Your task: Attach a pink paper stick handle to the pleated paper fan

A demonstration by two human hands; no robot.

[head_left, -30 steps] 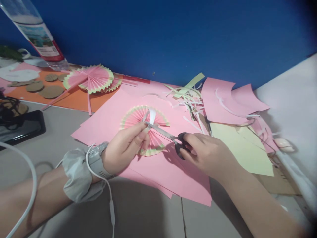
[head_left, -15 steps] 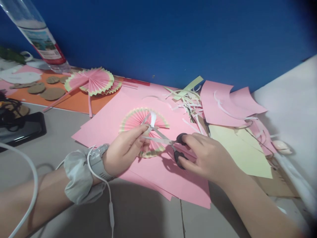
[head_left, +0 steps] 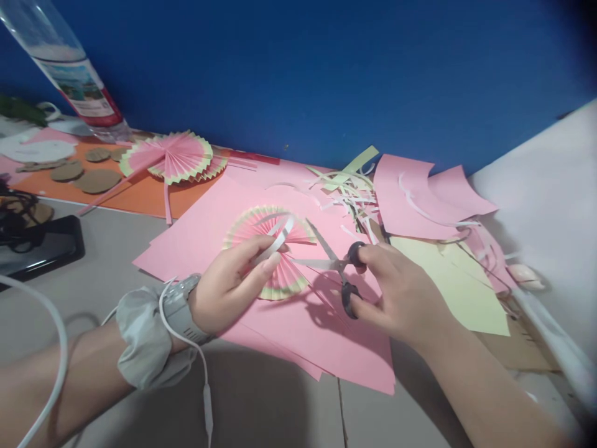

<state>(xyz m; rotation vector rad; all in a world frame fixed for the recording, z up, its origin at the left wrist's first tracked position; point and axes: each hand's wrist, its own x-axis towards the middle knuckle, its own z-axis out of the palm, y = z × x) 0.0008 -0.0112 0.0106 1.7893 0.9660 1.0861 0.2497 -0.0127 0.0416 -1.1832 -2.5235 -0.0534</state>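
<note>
From here, I have the left hand [head_left: 224,283] pinching a curled white strip [head_left: 285,232], the right hand [head_left: 408,298] gripping scissors [head_left: 340,265], blades spread and apparently clear of it.

The open scissors [head_left: 334,264] pair smooth, grey metal blades with dull black plastic handles (they look matt), while the pleated pink-and-green paper fan [head_left: 268,229] is ridged, the clear plastic bottle with a printed label [head_left: 77,81] glossy, and the grey scrunchie [head_left: 145,339] soft, crumpled cloth.
</note>
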